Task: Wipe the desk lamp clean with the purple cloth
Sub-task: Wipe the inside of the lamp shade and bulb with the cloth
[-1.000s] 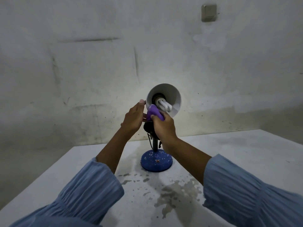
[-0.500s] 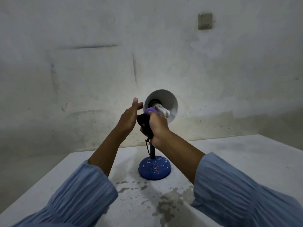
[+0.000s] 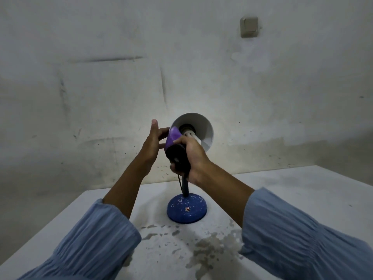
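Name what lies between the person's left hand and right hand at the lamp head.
In the head view, the purple cloth and the lamp's dark head lie between them: the right hand grips both, while the left hand rests against the cloth's far side.

— What kind of place is this?

— A plain room in a house, I think. It looks old and not very tidy.

— How can you tell?

— The wall (image 3: pixel 101 98) is bare and grey, with dark scuffs and lines at ten o'clock. A small light switch (image 3: pixel 249 26) sits on it at one o'clock.

— Anything else?

— There is a white worktop (image 3: pixel 302 188) pushed up near the wall. Its paint is chipped and flaky at six o'clock. A little desk lamp (image 3: pixel 186 207) with a blue foot stands on it, like one you have at home.
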`<state>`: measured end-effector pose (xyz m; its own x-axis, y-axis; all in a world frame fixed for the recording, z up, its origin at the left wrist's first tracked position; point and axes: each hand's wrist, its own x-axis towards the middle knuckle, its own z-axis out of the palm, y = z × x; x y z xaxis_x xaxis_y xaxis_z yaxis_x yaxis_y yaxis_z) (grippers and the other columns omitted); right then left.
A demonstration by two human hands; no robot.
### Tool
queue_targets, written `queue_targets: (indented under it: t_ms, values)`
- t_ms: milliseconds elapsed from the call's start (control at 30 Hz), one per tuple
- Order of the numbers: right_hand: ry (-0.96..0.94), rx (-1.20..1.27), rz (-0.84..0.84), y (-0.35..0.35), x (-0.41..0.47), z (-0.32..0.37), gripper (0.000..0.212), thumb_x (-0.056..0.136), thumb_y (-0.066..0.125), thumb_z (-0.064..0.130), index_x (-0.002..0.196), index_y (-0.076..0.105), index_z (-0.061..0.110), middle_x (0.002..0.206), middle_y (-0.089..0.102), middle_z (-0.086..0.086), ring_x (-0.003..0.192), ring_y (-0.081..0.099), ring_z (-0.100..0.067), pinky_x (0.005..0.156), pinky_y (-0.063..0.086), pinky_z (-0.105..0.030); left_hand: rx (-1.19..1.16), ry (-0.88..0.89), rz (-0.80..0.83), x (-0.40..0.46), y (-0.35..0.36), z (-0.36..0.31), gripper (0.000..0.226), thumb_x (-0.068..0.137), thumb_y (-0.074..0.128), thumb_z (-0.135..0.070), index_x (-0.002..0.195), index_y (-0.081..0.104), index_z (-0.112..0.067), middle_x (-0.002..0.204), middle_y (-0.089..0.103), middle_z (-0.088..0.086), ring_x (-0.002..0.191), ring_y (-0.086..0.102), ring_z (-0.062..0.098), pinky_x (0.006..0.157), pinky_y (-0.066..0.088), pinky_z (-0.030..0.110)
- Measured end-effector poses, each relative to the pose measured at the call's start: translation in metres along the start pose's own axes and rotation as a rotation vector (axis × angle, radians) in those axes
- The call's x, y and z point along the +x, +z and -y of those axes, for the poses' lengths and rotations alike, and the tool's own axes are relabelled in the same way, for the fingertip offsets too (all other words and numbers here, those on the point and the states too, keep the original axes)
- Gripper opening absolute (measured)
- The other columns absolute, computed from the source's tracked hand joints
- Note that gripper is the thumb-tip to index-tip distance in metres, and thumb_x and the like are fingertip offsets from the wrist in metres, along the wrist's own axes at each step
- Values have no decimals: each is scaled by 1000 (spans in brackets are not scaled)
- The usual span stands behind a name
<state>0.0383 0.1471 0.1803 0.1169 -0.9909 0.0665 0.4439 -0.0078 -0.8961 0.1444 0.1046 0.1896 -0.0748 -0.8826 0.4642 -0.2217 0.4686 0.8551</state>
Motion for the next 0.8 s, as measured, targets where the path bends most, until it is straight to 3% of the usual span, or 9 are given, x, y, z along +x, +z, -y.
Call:
queue_targets:
  t_ms: [100, 233, 300, 400, 467, 533, 633, 800]
  values:
    - [-129, -255, -95, -13, -7, -22, 26, 86, 52, 18, 109, 46, 29, 102, 55, -12, 80, 57, -23, 46, 47, -23, 13, 19, -16, -2, 0, 0, 64, 96, 3, -51, 129, 50, -23, 136, 50, 0, 95, 52, 11, 90, 25, 34]
    - [-189, -298, -185, -25, -10, -37, 35, 86, 56, 12, 107, 34, 30, 99, 46, -5, 78, 55, -20, 40, 46, -18, 31, 40, -63, 0, 1, 0, 60, 98, 9, -46, 132, 49, -16, 134, 53, 5, 103, 54, 16, 90, 25, 34]
    - [-154, -210, -197, -23, -9, -35, 37, 83, 62, 16, 109, 38, 26, 104, 51, -7, 81, 57, -20, 47, 48, -21, 23, 44, -70, 1, 3, 1, 59, 99, 10, -45, 130, 51, -15, 132, 55, 5, 101, 55, 16, 88, 26, 33]
    - [-148, -44, -169, -12, -6, -30, 64, 68, 79, 24, 121, 42, 21, 114, 57, -11, 92, 60, -21, 62, 49, -25, 6, 37, -73, 1, 5, 1, 58, 99, 11, -46, 128, 52, -18, 130, 56, 4, 97, 56, 16, 81, 31, 28]
    - [-221, -67, -174, -6, -2, -32, 75, 65, 81, 18, 128, 41, 19, 120, 54, -11, 101, 58, -23, 72, 52, -27, 13, 42, -75, 2, 5, 2, 58, 98, 11, -47, 128, 52, -18, 129, 56, 3, 96, 55, 16, 69, 33, 21]
    - [-287, -156, -217, -1, 1, -35, 72, 71, 76, 14, 133, 39, 21, 121, 52, -7, 103, 55, -20, 77, 51, -25, 14, 44, -80, 1, 5, 3, 59, 98, 10, -47, 127, 52, -18, 129, 56, 3, 95, 55, 15, 66, 33, 17]
    - [-360, -308, -238, 6, 6, -39, 65, 83, 62, 15, 140, 32, 26, 115, 50, 0, 91, 50, -11, 65, 40, -15, 25, 45, -89, 1, 4, 3, 58, 99, 10, -45, 128, 51, -17, 133, 53, 4, 100, 51, 15, 83, 34, 25]
    - [-350, -377, -311, 15, 18, -33, 62, 90, 47, 12, 145, 22, 24, 125, 52, -9, 103, 55, -22, 78, 52, -31, 34, 30, -71, -1, 2, 0, 56, 100, 11, -42, 130, 50, -16, 134, 52, 4, 103, 49, 17, 91, 30, 33]
